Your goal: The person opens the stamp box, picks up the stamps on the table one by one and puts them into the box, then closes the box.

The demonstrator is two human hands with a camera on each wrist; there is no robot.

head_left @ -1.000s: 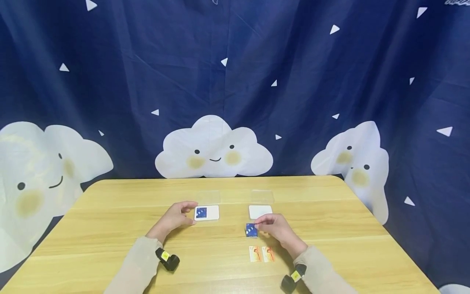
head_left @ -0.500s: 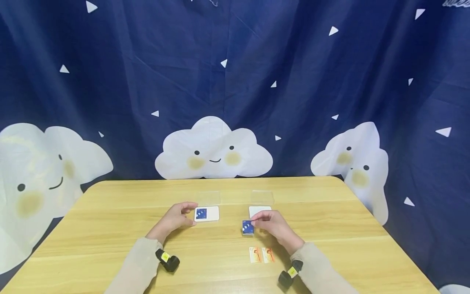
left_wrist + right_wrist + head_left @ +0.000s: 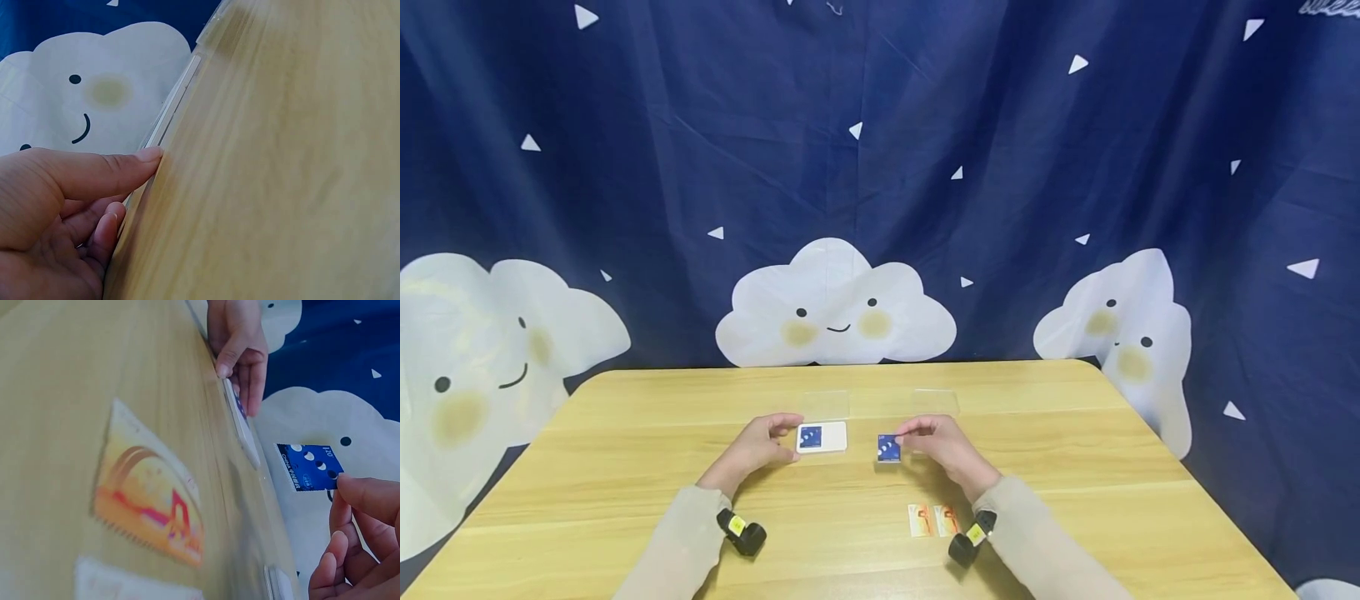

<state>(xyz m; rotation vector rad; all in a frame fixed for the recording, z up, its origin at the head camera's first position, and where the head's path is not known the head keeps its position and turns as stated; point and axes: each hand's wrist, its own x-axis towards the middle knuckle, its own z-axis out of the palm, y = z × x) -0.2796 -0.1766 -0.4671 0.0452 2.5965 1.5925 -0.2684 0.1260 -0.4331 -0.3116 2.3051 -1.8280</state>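
Note:
My right hand pinches a blue postage stamp by its right edge between thumb and forefinger. Moon phases and the figure 1.20 show on this stamp in the right wrist view, where it is held off the table. To the left, a shallow white case lies flat, a similar blue stamp on its left half. My left hand holds that case by its left end, thumb on the near edge and forefinger at the far side.
Two orange stamps lie side by side nearer me. Clear lids lie behind the cases. A second white case is mostly hidden by my right hand in the head view. A blue cloud-print curtain hangs behind the table.
My right hand has carried the blue stamp leftward and farther from me, away from the orange stamps and toward the left case. My left hand has stayed in place.

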